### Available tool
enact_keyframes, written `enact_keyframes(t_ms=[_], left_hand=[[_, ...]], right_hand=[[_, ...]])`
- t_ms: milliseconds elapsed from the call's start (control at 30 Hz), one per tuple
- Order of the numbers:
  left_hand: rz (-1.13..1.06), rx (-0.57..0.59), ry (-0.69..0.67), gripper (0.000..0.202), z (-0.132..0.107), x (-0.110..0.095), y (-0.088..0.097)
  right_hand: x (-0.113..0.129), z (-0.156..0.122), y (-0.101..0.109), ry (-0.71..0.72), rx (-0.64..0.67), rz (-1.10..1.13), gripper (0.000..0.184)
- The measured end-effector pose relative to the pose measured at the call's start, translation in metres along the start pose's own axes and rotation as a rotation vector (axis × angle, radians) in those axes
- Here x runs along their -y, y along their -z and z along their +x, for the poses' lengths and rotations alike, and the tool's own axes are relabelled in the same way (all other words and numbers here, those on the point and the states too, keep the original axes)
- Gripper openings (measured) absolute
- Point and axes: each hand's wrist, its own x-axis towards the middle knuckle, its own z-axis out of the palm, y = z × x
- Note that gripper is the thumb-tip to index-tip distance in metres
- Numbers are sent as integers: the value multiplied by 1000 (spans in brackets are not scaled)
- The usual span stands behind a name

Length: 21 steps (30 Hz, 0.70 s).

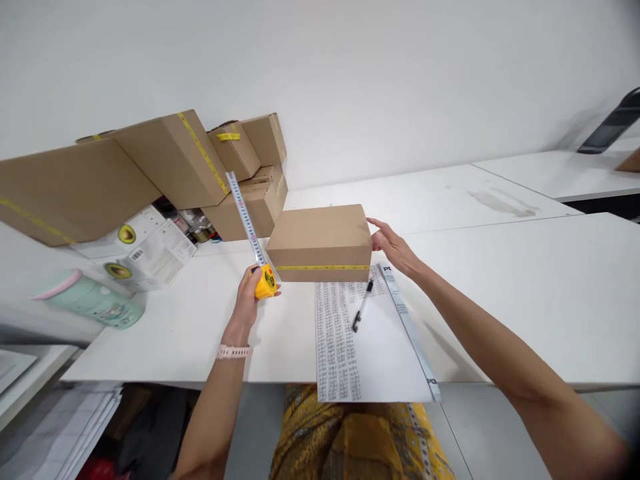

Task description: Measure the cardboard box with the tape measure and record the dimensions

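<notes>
My left hand [246, 297] is closed round a yellow tape measure [267, 283]. Its metal blade [243, 217] is pulled out, slanting up and away along the left side of a brown cardboard box [320, 233]. A strip of yellow tape runs along the box's front face. At the box's right end is my right hand [393, 247], index finger stretched against the edge and the other fingers curled, holding nothing. Written sheets of paper [385, 353] lie in front of the box and partly under it. On them rests a black-capped pen [363, 305].
Several cardboard boxes [170, 160] are stacked at the back left against the wall. Before them stand a white carton with avocado pictures [163, 250] and a mint-green tumbler [95, 300]. The white table [525, 287] stretches right, with a dark object [613, 123] at the far right.
</notes>
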Motion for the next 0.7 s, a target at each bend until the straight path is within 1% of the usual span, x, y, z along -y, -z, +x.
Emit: enact_keyframes(t_ms=[33, 100, 233, 333, 400, 433, 500, 533, 600, 667, 700], left_hand=[[-8, 39, 15, 49, 7, 0, 0], [-15, 95, 10, 51, 15, -6, -3], [-48, 160, -60, 52, 28, -35, -8], [-81, 147, -66, 50, 38, -58, -11], [-104, 108, -84, 51, 38, -67, -14], [-118, 97, -107, 52, 35, -68, -18], [-155, 118, -142, 53, 20, -63, -27], [-170, 156, -138, 53, 10, -56, -33], [-176, 267, -69, 53, -13, -38, -46], [-154, 376, 28, 53, -34, -17, -59], [-149, 404, 69, 52, -42, -7, -65]], right_hand=[[2, -2, -3, 29, 20, -36, 69], [10, 4, -7, 63, 21, -107, 68], [32, 36, -5, 31, -75, -209, 64], [45, 63, -2, 28, -166, -355, 52], [47, 79, -3, 85, -246, -433, 44], [47, 87, -4, 132, -264, -443, 41], [46, 99, -7, 215, -221, -409, 36], [45, 105, -9, 235, -179, -389, 35], [45, 114, -11, 236, -125, -389, 34], [45, 121, -13, 242, -140, -453, 33], [45, 124, -14, 256, -154, -499, 34]])
